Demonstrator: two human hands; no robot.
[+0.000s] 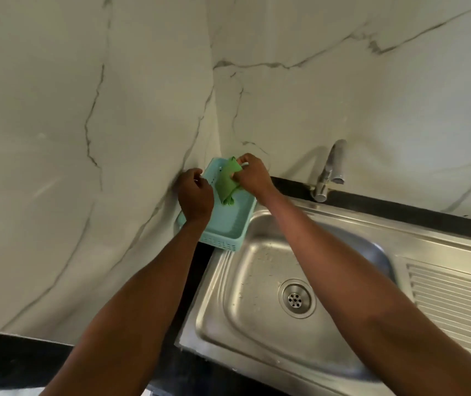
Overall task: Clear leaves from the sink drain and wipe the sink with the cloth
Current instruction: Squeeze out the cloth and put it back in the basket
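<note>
Sink (217, 324) near; tap (330, 170), basket (230, 224) behind.

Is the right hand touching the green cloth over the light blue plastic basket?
Touching. The head view shows the right hand pinching the green cloth, which hangs from its fingers over the light blue plastic basket.

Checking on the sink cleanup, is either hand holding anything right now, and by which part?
The right hand pinches the green cloth near its upper edge, over the teal basket. The left hand is curled beside the basket, apparently empty.
</note>
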